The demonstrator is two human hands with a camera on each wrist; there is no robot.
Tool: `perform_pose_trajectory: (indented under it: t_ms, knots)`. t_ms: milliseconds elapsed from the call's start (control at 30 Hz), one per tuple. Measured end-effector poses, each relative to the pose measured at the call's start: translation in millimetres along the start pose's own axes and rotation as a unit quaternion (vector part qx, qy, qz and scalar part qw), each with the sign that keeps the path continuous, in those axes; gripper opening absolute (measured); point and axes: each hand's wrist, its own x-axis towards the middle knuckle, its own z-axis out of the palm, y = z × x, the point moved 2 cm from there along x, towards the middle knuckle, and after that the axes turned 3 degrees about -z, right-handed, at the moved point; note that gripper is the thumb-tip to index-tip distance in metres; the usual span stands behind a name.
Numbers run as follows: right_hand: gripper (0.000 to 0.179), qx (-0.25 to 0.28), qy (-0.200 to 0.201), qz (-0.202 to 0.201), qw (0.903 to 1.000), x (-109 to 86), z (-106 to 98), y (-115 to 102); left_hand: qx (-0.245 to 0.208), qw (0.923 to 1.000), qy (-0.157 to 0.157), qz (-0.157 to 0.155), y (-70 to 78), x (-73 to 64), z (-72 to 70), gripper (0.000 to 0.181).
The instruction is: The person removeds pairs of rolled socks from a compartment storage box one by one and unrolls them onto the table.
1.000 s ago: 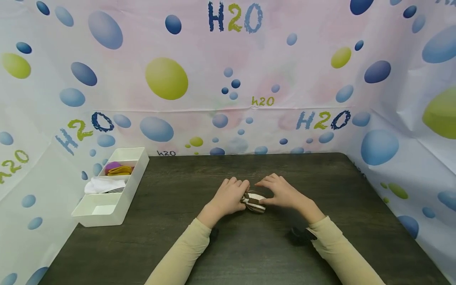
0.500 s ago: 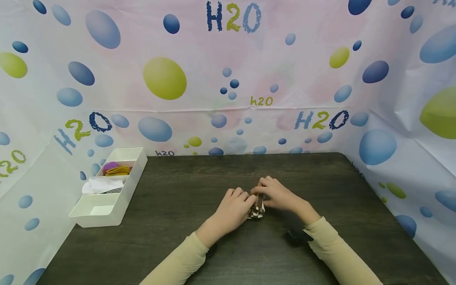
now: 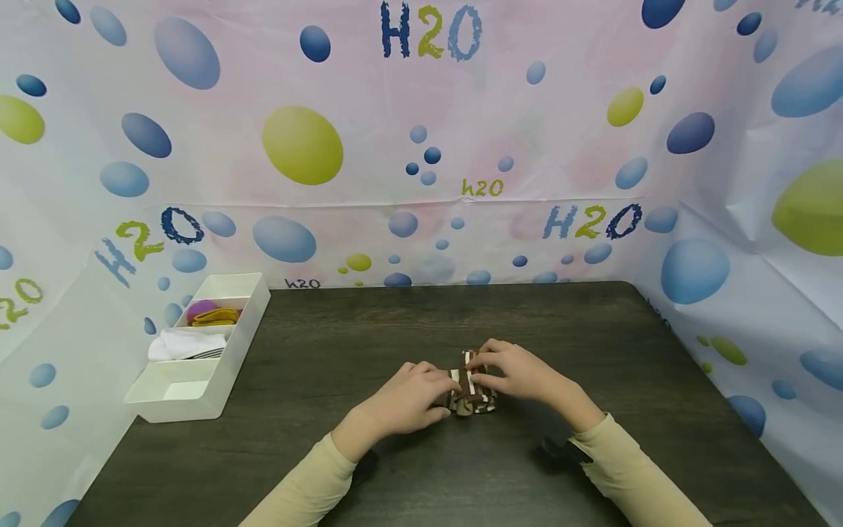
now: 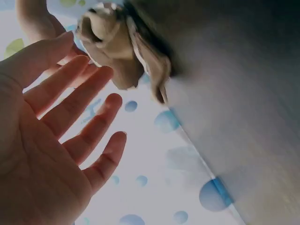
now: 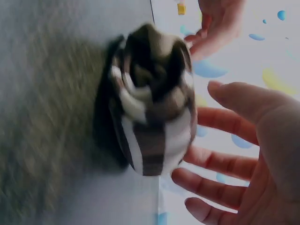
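A rolled-up sock (image 3: 465,401) with brown and white stripes lies on the dark table between the two hands. My left hand (image 3: 403,399) is at its left side, fingers loosely extended; in the left wrist view a gap shows between the fingertips and the sock (image 4: 112,51). On the other side, my right hand (image 3: 523,373) has its relaxed fingertips at the sock's right edge. The right wrist view shows the sock (image 5: 152,145) as a layered roll, blurred, with the fingers spread beside it; whether they touch it I cannot tell.
At the table's left stands a white divided tray (image 3: 240,359). Its middle compartment holds a white cloth item (image 3: 184,342) with dark stripes. Mustard-yellow fabric (image 3: 216,316) and a purple item (image 3: 201,307) sit behind that. A patterned sheet (image 3: 369,95) hangs behind the table.
Both hands were handling the sock and turned it. It now rests between them, more of it showing. The left hand has loosened and drawn back left; the right fingers have come lower.
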Motion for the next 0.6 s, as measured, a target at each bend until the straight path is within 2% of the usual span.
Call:
perform_pose_trajectory:
  t_ms: [100, 200, 433, 600]
  knots:
    - [0.031, 0.003, 0.002, 0.005, 1.0000, 1.6, 5, -3, 0.031, 0.9994, 0.013, -0.009, -5.1, -0.3, 0.7, 0.032]
    - [0.026, 0.006, 0.000, -0.011, 0.9999, 2.6, 7, -4, 0.050, 0.9986, 0.014, -0.011, -7.0, 0.3, 3.5, 0.030]
    - [0.023, 0.044, -0.042, -0.029, 0.9977, 5.0, 2, 2, 0.055, 0.9985, -0.002, -0.008, -6.1, 2.6, 9.2, 0.030]
    - [0.026, 0.035, -0.023, -0.038, 0.9984, 6.1, 2, 9, 0.078, 0.9969, -0.014, -0.001, 0.7, 4.3, 11.3, 0.034]
